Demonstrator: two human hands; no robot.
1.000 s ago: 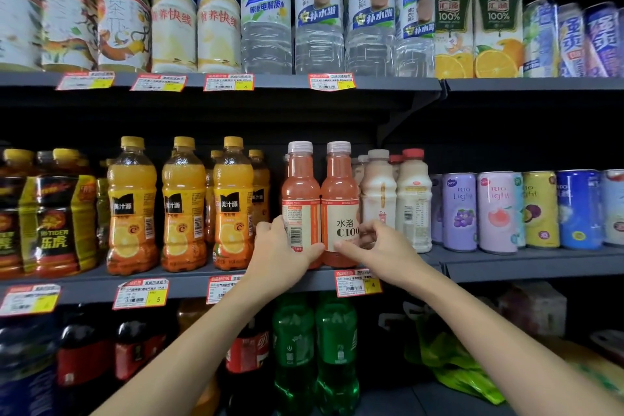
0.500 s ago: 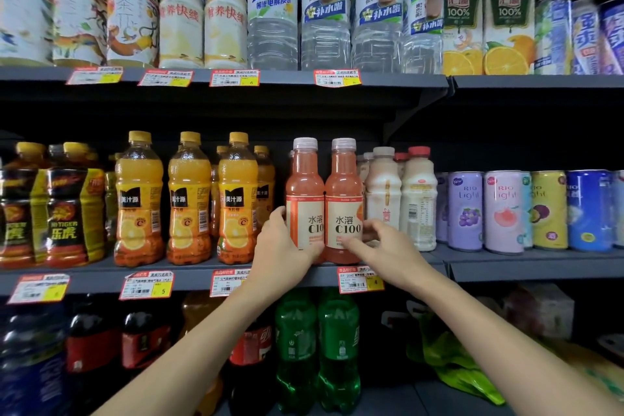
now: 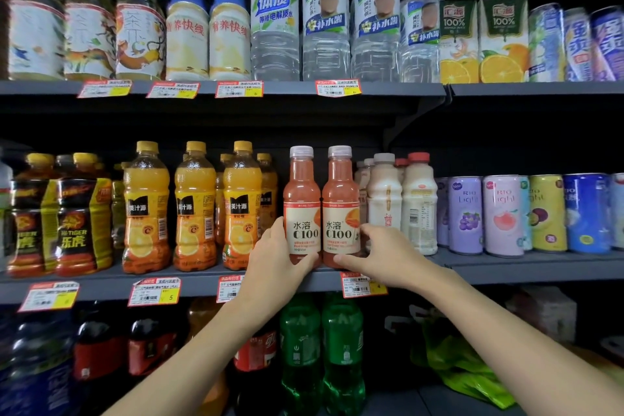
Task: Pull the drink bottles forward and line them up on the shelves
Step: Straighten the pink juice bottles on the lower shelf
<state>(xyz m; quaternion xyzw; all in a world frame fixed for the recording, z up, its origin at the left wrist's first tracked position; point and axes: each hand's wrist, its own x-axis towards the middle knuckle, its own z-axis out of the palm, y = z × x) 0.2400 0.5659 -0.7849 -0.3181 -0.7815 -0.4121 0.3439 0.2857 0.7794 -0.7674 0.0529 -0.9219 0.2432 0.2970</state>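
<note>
The step in hand looks like squaring up two plastic drinks with white caps. The left pink-orange bottle (image 3: pixel 301 199) and the right pink-orange bottle (image 3: pixel 340 199) stand upright and touching at the front edge of the grey metal shelf (image 3: pixel 506 268), labels outward. The left hand (image 3: pixel 280 257) curls its fingers (image 3: pixel 278 230) round the first, low down. The right hand (image 3: pixel 381 257) pinches the second between thumb and fingers. Next, I judge, comes a gentle release, then the milky white bottles (image 3: pixel 383 199) just beside, which seem set further back. The shop aisle is dim, with yellow-capped orange juice bottles (image 3: pixel 241 206) to the left.
</note>
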